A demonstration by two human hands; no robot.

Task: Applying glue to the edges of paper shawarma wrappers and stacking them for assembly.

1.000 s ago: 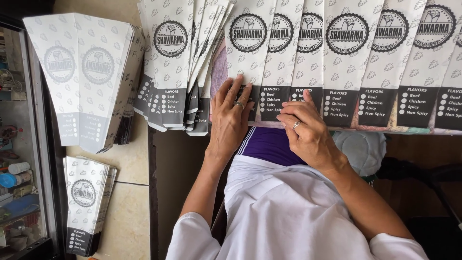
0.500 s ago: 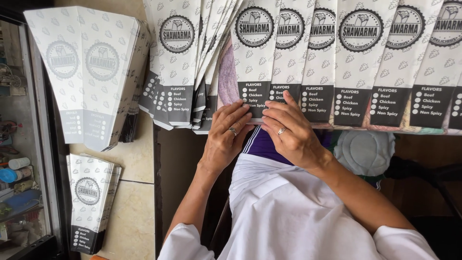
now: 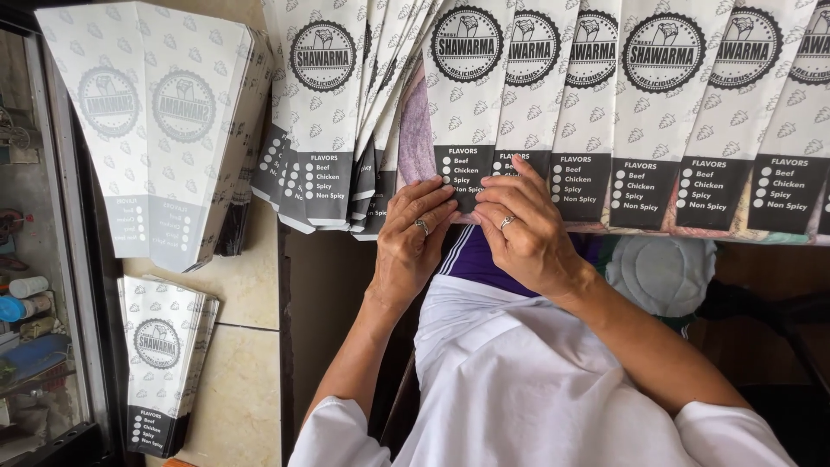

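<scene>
A row of flat white paper sleeves [image 3: 657,112] with round black emblems and dark bottom bands lies overlapped along the table edge. My left hand [image 3: 415,238] and my right hand [image 3: 527,233], each with a ring, pinch the dark bottom edge of one sleeve [image 3: 467,121] in that row, fingertips nearly touching each other. To the left of my hands a fanned pile of the same sleeves [image 3: 333,121] overlaps messily. My white garment [image 3: 536,380] fills the lower middle.
A stack of folded cone-shaped sleeves [image 3: 143,130] lies at the upper left, and a smaller stack [image 3: 160,363] sits on the beige tile below it. A glass-fronted cabinet [image 3: 39,285] stands at the far left. A pale round cushion [image 3: 661,272] is at right.
Both hands have drawn closer together on the sleeve's bottom edge, and the view has shifted so the row of sleeves sits lower in the frame.
</scene>
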